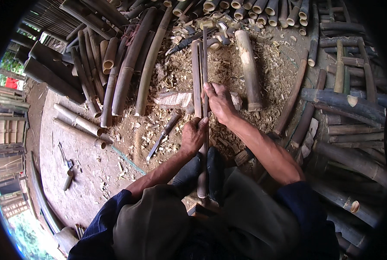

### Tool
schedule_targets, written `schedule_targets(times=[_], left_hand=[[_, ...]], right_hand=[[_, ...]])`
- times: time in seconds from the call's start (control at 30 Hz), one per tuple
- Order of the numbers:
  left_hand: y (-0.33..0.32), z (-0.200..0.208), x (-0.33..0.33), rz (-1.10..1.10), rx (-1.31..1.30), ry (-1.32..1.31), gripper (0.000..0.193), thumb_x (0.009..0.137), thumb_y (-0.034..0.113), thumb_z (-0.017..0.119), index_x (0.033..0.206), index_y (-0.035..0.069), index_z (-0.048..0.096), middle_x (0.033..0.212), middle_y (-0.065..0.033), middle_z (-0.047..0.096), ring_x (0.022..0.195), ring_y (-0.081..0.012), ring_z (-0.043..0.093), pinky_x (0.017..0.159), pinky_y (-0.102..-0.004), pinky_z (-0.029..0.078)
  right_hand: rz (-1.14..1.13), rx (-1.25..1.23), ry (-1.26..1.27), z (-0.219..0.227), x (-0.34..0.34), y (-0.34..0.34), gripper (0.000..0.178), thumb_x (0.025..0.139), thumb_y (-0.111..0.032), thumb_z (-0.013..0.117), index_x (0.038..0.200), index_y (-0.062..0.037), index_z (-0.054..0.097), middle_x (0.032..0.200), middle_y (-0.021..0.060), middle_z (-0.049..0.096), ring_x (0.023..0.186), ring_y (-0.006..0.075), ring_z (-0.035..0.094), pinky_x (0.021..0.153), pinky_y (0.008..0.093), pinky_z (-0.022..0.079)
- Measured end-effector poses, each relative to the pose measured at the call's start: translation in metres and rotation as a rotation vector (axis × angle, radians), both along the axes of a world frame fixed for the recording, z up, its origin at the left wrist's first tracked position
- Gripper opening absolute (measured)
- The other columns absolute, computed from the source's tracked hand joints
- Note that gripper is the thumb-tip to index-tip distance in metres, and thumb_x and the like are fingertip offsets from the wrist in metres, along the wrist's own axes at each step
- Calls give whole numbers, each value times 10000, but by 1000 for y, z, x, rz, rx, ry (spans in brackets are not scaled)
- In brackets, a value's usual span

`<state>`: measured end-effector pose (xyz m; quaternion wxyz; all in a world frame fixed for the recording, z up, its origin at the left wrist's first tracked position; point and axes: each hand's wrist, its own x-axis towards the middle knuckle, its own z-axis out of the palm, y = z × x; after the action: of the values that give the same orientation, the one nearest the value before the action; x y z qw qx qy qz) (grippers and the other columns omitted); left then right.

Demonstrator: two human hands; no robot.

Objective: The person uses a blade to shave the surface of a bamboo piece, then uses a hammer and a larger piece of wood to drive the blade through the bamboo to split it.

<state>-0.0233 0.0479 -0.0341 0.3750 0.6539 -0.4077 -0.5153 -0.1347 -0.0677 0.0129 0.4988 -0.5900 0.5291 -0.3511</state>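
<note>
Between my knees stands a long bamboo pole [196, 82], its far part split lengthwise. A thin bamboo strip [205, 56] runs along its right side, with a narrow gap between them at the far end. My left hand [193, 135] is closed around the pole near its middle, thumb lying along it. Farther up, my right hand [221, 103] is closed on the thin strip, thumb and fingers pinching it. Left of the pole a chisel-like tool [163, 136] with a wooden handle and flat metal blade lies on the ground. A pale, hewn wood block [176, 99] lies crosswise beneath the pole.
A thick bamboo tube [249, 71] lies right of the pole; a dark-handled tool [188, 42] lies beyond. Wood chips [271, 86] cover the ground. Bamboo poles [130, 65] lean at left, more [354, 108] are stacked at right. Two short poles [78, 121] lie at left.
</note>
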Motion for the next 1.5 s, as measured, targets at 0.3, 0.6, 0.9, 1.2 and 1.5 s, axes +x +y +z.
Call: schedule_targets(times=[0.3,0.6,0.9,1.2,1.5], left_hand=[[6,14,4,-77,27,32,431,1045,370,602,999,-50,682,783,-36,642,704,-100,541,645,-288,461],[9,38,13,-151,14,72,506,1003,437,635,1015,-67,671,781,-139,686,728,-198,644,693,-364,513],[6,17,26,-410,-109,-334,245,804,236,732,973,61,757,861,-195,740,813,-350,737,764,-440,574],[-112,20,49,-401,-238,-378,230,823,167,830,997,38,753,913,-114,769,796,-184,725,747,-367,594],[-27,-11,78,66,-169,-945,419,775,132,728,1136,18,548,1225,-210,572,1145,-374,569,970,-526,470]], right_hand=[[9,31,46,16,-5,12,487,1094,-399,453,786,-61,623,662,88,586,611,217,558,594,407,448],[39,-59,132,49,-11,13,440,1090,-353,479,843,-31,648,670,101,600,614,240,570,632,415,467],[118,124,138,34,-6,-48,439,1066,-447,482,1166,-52,646,1169,178,678,876,270,659,825,454,530],[115,147,217,16,-46,-55,399,1051,-436,517,1126,-54,607,1038,156,639,983,264,627,879,445,537],[-190,-98,1008,-98,-195,-78,791,883,-475,729,1460,-21,433,1415,316,507,1308,459,500,1106,491,404]])
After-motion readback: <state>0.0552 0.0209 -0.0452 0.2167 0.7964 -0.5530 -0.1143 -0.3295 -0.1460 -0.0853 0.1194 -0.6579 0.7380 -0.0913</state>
